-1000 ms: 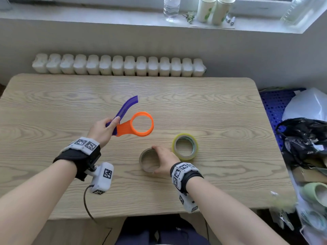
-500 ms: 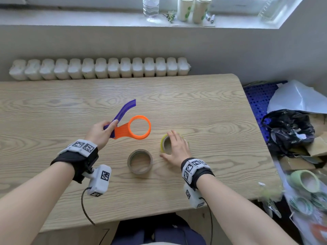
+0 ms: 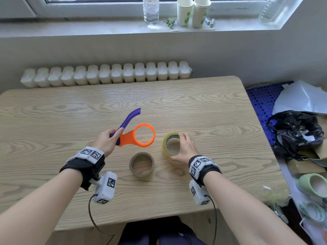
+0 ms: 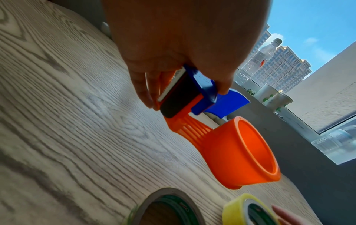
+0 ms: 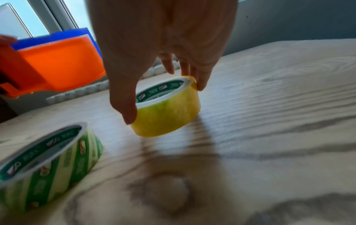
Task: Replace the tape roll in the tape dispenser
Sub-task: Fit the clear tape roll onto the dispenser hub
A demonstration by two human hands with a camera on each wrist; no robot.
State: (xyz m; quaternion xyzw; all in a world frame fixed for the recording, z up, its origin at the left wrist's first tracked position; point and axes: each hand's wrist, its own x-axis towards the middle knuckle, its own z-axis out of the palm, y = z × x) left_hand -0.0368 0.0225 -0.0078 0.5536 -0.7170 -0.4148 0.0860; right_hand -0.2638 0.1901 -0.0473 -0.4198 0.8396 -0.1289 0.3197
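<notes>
My left hand [image 3: 115, 137] grips the orange tape dispenser [image 3: 128, 137] by its blue-handled end and holds it above the wooden table [image 3: 212, 121]. The dispenser's ring is empty. In the left wrist view the fingers [image 4: 223, 89] curl around the dispenser [image 4: 227, 152] near its serrated blade. My right hand [image 3: 184, 147] pinches the yellow tape roll [image 3: 165, 147] between thumb and fingers, tilting it up. In the right wrist view that roll [image 5: 169, 117] is clasped across its rim by the hand [image 5: 164, 102]. A thin, nearly used roll [image 3: 131, 164] lies flat between my hands.
A white radiator [image 3: 106, 73] runs behind the table. Paper cups [image 3: 192, 11] and a water bottle [image 3: 150, 9] stand on the windowsill. Right of the table are a blue crate [image 3: 261, 99], a black bag [image 3: 297, 131] and several spare rolls [image 3: 311, 186].
My right hand left the nearly used roll, moved right to the yellow roll and took hold of it, tipping it up. My left hand kept the dispenser in about the same place.
</notes>
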